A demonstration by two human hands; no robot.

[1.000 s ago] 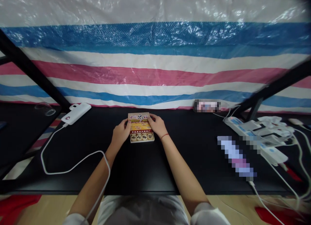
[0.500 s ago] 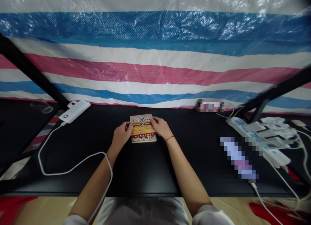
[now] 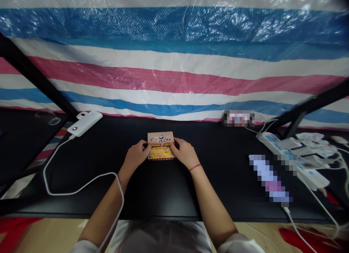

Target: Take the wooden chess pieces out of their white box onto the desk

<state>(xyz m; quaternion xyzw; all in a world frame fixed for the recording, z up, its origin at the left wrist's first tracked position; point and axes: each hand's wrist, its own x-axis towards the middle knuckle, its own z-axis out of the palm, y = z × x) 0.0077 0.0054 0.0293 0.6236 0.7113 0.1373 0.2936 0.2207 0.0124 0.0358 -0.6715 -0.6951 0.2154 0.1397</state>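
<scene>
Both hands hold a small box [image 3: 160, 146] at the middle of the black desk [image 3: 163, 187]. The left hand [image 3: 135, 155] clasps the box's left edge, fingers curled around it, and the right hand [image 3: 184, 153] grips the right edge the same way, a red string around that wrist. The box is yellow and tan with red and black lettering on its lid; its near end is tipped so that only the lid shows, and whether its underside touches the desk cannot be told. A white power bank [image 3: 85, 122] lies at the desk's far left corner, well apart from the box, and a white cable [image 3: 62, 189] runs from it in a loop across the desk and along the left forearm. To the right lie white power strips [image 3: 294, 160] with plugs and cords, also well apart from the hands. Behind the desk hangs a striped tarp [image 3: 174, 71] in blue, white and pink under clear plastic film. Black frame bars [image 3: 35, 78] slant at both sides.
</scene>
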